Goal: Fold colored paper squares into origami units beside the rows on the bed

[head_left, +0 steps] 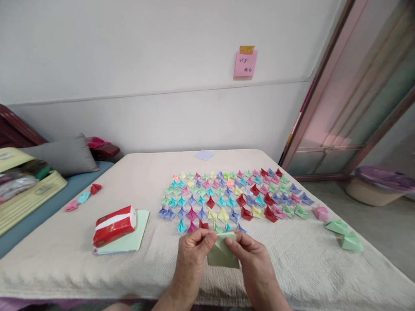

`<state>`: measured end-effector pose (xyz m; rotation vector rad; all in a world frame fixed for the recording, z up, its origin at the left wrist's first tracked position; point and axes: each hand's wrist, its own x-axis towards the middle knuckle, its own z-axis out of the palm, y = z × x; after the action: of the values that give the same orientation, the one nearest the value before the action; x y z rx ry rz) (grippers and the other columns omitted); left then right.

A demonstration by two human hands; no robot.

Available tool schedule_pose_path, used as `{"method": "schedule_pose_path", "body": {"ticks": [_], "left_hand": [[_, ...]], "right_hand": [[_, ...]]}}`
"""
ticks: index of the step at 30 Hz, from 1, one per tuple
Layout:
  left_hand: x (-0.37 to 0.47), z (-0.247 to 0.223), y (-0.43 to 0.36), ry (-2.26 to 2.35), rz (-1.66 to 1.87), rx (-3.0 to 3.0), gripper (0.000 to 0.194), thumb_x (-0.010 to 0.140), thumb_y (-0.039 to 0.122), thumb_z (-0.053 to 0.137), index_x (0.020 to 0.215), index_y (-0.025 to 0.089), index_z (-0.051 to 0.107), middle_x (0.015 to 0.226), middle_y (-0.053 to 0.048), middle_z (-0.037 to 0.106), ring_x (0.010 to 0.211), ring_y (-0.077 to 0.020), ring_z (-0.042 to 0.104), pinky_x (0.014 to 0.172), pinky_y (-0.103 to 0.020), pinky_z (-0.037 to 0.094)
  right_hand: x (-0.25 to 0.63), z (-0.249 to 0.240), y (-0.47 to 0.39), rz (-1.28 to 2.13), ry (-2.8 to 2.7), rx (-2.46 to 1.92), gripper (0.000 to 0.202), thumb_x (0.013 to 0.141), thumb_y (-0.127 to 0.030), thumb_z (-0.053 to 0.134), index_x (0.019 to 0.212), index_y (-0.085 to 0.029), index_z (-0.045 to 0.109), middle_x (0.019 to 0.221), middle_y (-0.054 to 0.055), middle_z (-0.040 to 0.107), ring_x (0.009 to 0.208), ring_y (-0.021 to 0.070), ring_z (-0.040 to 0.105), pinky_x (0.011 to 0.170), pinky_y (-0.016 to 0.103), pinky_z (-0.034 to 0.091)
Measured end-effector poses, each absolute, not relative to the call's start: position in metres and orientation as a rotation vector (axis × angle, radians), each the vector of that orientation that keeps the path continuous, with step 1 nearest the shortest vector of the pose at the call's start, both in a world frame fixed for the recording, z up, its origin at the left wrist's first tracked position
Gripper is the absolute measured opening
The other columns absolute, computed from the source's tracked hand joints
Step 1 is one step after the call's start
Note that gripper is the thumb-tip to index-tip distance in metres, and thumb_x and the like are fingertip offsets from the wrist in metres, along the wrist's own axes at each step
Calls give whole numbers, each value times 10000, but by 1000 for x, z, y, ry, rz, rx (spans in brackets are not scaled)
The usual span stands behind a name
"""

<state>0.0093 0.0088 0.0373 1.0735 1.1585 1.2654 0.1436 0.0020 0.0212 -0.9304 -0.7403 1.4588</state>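
Observation:
A pale green sheet of paper (223, 255), partly folded, is held up between my two hands above the front of the bed-like surface. My left hand (193, 255) pinches its upper left edge between thumb and fingers. On the upper right, my right hand (251, 255) pinches it with the thumb on the near side. Just beyond the fingertips lie rows of small folded paper pieces (223, 214) in red, yellow, green, blue and pink. My hands hide a little of the nearest row.
A red and white packet (115, 225) rests on a stack of light green paper (142, 224) at left. Folded green pieces (352, 242) and a pink one (321, 213) lie near the right edge. One lilac sheet (204, 154) is at the back. A covered bucket (372, 190) stands on the floor.

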Motion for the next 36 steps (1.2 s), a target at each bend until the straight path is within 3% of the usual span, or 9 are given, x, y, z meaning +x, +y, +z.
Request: {"method": "schedule_pose_path", "body": {"ticks": [6,11,14,17,27,34,36], "left_hand": [[10,32,9,1187,1220,1066,319,757,410,694,616,128,650,555,29,469,577,-108,366,542,-223,322],[7,32,12,1154,1134,1091,326,770,413,678,626,124,637,558,28,457,572,-112,372,540,-234,310],[5,38,12,1159,1096,1151,314,784,392,666,635,117,645,561,30,441,579,-113,363,544,-234,303],[3,42,12,1157,1026,1222,300,789,378,658,639,119,645,568,30,448,585,-116,378,556,-235,316],[3,46,10,1195,958,1547,296,831,357,589,633,138,613,553,36,438,555,-109,381,514,-225,283],[-1,39,15,1164,965,1263,316,777,383,662,591,155,547,532,49,423,522,-96,343,484,-221,250],[-4,38,16,1147,982,1209,321,767,387,679,594,157,538,530,49,429,517,-94,339,484,-222,248]], "right_hand": [[144,20,1,1382,-653,-962,330,637,-317,838,655,-197,531,542,-65,548,485,84,446,472,197,345],[148,26,2,1513,-692,-932,317,669,-293,805,898,-237,593,635,-48,605,534,123,532,515,230,397],[152,30,4,1565,-813,-983,176,691,-281,764,722,-174,628,603,-30,582,537,105,497,532,223,366],[156,32,6,1539,-928,-1046,196,694,-287,742,629,-157,612,546,-44,520,525,90,427,532,219,324],[163,38,5,1256,-1444,-1241,263,758,-378,614,601,-169,582,587,-20,489,605,138,413,569,256,321],[166,41,7,1130,-1552,-1342,361,748,-433,591,523,-206,424,535,-54,342,546,122,327,525,256,267],[169,41,8,1129,-1640,-1313,328,794,-408,547,556,-199,462,554,-43,389,560,130,367,540,255,292]]}}
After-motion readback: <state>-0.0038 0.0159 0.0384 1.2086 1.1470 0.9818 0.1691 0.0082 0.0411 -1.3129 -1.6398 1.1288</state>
